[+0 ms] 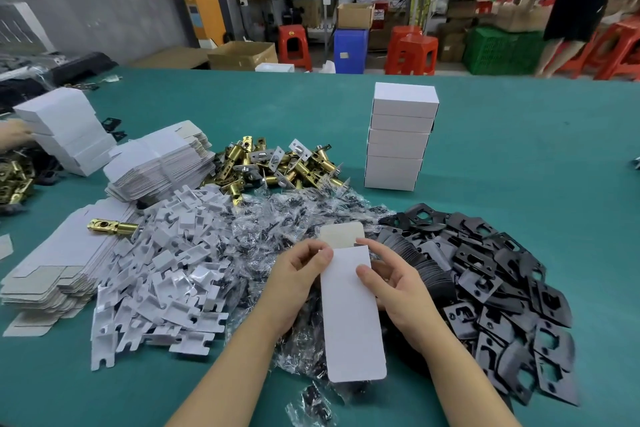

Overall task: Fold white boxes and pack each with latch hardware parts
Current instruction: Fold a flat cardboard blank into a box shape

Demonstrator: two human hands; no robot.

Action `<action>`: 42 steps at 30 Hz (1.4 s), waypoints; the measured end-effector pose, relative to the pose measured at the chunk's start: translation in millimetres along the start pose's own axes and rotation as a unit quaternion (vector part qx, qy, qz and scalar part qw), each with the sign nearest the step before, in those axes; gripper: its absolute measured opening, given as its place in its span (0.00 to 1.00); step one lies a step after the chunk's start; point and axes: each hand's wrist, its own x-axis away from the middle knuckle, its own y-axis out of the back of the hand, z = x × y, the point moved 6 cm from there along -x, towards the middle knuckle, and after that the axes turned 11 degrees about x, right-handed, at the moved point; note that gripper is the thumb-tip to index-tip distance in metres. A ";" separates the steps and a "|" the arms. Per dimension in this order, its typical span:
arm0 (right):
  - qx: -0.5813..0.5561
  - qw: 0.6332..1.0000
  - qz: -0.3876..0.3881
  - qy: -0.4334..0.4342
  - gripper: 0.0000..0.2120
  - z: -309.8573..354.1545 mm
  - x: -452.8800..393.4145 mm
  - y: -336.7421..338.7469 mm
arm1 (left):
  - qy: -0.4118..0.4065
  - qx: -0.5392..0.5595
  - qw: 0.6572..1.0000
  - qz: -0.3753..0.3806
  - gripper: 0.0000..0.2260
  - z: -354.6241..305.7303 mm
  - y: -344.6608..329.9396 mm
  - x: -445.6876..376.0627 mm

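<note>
Room: a workshop with red stools point(414, 50), a blue bin point(350, 49), a green crate point(500, 49) and cluttered benches behind a green-covered table point(519, 149).
Head view, box in hand: a flat white box blank point(351, 312) is held upright over the table's near middle, its grey inner flap showing at the top.
Left hand: the left hand point(298, 282) grasps the blank's left edge, fingers curled behind, thumb on the front.
Right hand: the right hand point(398, 291) pinches the blank's right edge, thumb on the white face.
Finished boxes: a stack of folded white boxes point(400, 137) stands beyond, right of centre.
Flat blanks: piles of unfolded blanks point(159, 163) lie at left.
Latches: brass latch bolts point(277, 166) are heaped behind the bagged screws point(277, 229).
Inserts: white card inserts point(166, 270) are heaped left of the hands.
Plates: black strike plates point(491, 291) are spread at right.
</note>
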 end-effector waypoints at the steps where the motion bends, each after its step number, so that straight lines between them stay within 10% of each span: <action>1: -0.001 1.000 0.000 0.000 0.18 0.4 0.1 -0.4 | 0.000 0.004 1.000 -0.001 0.09 0.5 0.4 -0.3; 17: 0.030 0.999 0.040 -0.021 0.15 2.7 3.5 -3.0 | 0.025 0.094 0.995 -0.034 0.30 1.3 3.5 -1.5; 25: 0.037 0.999 0.030 0.006 0.14 11.4 6.5 -3.7 | 0.042 0.099 0.993 -0.044 0.10 -0.5 0.8 -1.8; 42: 0.063 0.997 0.045 -0.004 0.10 7.9 7.8 -5.9 | 0.119 0.080 0.987 0.068 0.15 -1.5 -5.1 -6.5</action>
